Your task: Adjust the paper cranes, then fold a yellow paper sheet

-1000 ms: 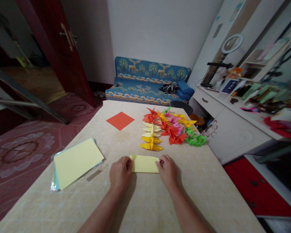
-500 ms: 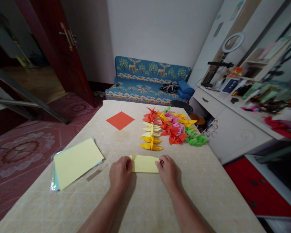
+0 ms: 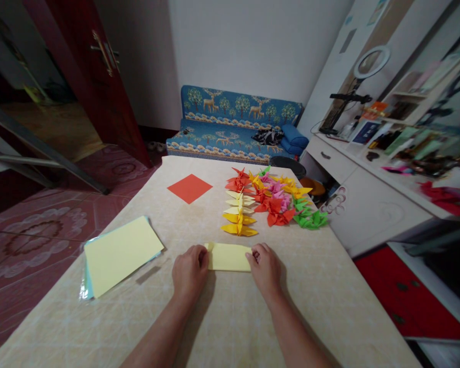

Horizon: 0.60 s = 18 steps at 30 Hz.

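A folded sheet of pale yellow paper (image 3: 230, 257) lies crosswise on the table in front of me. Its left end is pinched in my left hand (image 3: 190, 268), whose fingers are curled closed. At the other end, my right hand (image 3: 266, 268) grips the paper between thumb and fingers. Just beyond the paper, a column of folded paper cranes (image 3: 239, 217) runs away from me in yellow, cream and red. To its right is a cluster of more cranes (image 3: 278, 197) in red, pink, orange and green.
Left on the table lies a stack of paper sheets (image 3: 122, 255), yellow on top, partly in clear plastic. A red paper square (image 3: 190, 188) rests farther back. Behind the table (image 3: 230, 327) stands a blue patterned sofa (image 3: 222, 138); a cluttered white dresser (image 3: 379, 199) is at right.
Both hands keep their hold on the yellow paper, with no visible change in grip. The whole view has shifted very slightly.
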Each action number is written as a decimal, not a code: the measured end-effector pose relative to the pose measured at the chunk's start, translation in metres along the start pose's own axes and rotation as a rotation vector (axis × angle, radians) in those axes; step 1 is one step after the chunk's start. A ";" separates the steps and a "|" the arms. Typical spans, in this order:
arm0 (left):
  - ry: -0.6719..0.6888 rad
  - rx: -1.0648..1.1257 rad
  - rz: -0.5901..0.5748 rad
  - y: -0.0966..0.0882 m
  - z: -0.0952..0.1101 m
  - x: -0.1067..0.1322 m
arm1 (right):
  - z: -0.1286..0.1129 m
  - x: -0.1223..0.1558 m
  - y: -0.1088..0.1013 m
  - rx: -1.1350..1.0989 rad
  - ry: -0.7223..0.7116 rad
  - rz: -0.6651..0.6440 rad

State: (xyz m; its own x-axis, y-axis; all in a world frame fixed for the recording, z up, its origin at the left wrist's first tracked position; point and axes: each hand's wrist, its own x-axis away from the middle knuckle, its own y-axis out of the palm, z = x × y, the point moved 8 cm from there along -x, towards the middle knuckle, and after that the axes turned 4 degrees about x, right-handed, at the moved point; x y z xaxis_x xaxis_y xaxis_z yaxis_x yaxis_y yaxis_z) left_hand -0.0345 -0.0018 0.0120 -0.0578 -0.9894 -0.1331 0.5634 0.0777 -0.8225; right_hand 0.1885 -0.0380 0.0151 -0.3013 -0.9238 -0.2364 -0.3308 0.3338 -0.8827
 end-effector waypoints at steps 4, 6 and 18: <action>-0.007 0.007 -0.011 -0.001 0.002 0.000 | 0.002 0.000 0.002 -0.022 0.004 0.006; -0.022 0.003 -0.016 -0.001 0.002 0.000 | 0.002 0.000 0.002 -0.032 0.002 0.008; -0.008 0.239 0.025 0.001 -0.010 -0.001 | 0.020 0.003 0.009 -0.516 0.101 0.015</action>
State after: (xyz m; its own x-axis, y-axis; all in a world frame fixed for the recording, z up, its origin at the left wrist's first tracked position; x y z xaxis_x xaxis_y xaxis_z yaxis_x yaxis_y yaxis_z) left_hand -0.0417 0.0009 0.0059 -0.0352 -0.9886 -0.1461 0.7437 0.0718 -0.6647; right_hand 0.2022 -0.0415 -0.0018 -0.3854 -0.9041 -0.1847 -0.7157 0.4193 -0.5585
